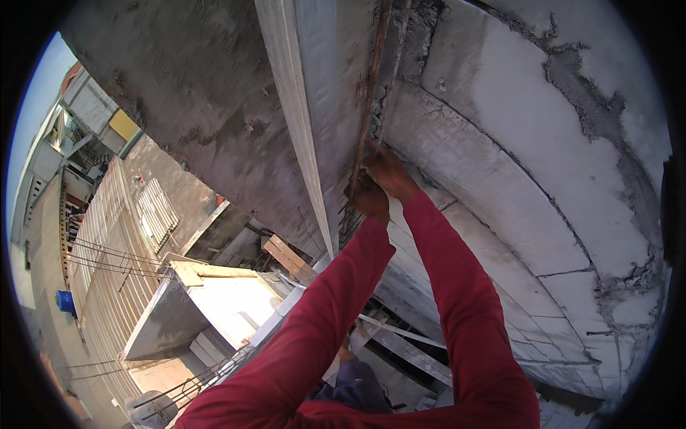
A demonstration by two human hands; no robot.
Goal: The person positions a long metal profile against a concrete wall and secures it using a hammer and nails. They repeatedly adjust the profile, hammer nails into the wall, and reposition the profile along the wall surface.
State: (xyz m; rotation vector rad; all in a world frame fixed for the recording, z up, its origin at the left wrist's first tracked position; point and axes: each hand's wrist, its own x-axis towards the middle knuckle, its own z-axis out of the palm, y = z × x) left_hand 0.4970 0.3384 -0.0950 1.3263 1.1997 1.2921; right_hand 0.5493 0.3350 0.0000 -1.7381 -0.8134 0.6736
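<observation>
Both arms, in dark red sleeves, reach up to a rusty steel bar (pixel 374 79) that runs down beside a block wall. My left hand (pixel 369 197) is closed around the bar's lower visible part. Just above it and to the right, my right hand (pixel 389 174) has its fingers bent and pressed together at the bar. What these right fingers pinch, if anything, is hidden. Left of the bar stands a pale, straight-edged upright strip (pixel 293 86), apart from my hands. Thin rods show dimly below my left hand.
The white block wall (pixel 529 121), with rough mortar joints, curves along the right. A dark concrete surface (pixel 193 79) fills the upper left. Far below lie corrugated roofs (pixel 107 250), a blue tank (pixel 65 302) and wooden boards (pixel 288 259). Bare rebar ends (pixel 189 386) jut at lower left.
</observation>
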